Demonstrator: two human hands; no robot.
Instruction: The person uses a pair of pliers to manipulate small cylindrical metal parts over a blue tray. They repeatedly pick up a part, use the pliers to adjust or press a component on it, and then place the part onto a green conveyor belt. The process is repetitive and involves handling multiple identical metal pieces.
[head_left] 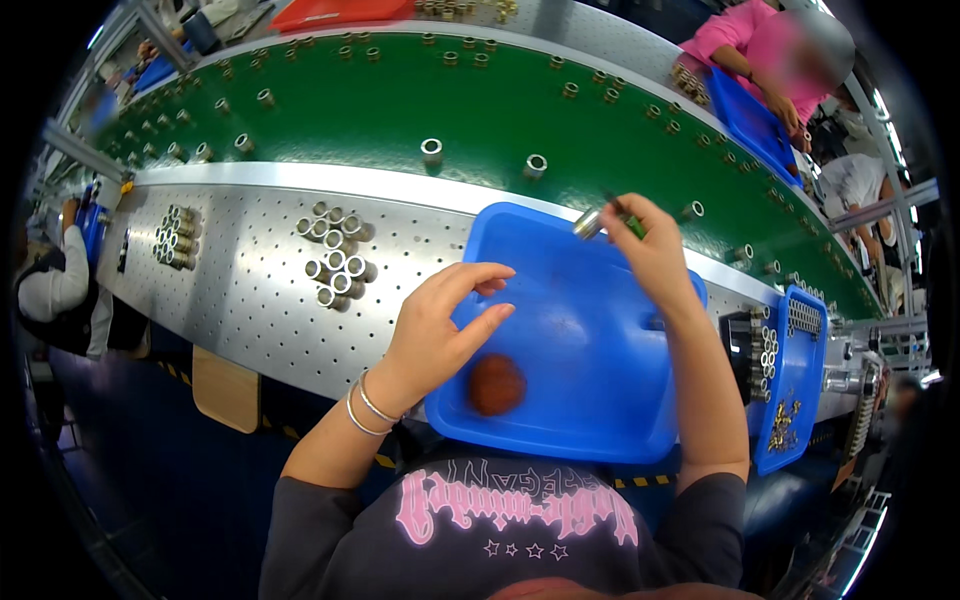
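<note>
My left hand is over the left side of a blue plastic tray, thumb and fingers apart, nothing between them. My right hand is raised over the tray's far right edge, closed on a slim tool with a green handle. A short silver metal sleeve is at the fingertips, tilted; whether the tool sits inside it or the fingers pinch it, I cannot tell. At the tray's near left corner lies a round reddish-brown pad or ball.
Beyond the tray runs a green conveyor belt carrying many metal sleeves. Clusters of upright sleeves stand on the perforated metal table. To the right is a narrow blue tray with small brass parts. A person in pink works across the belt.
</note>
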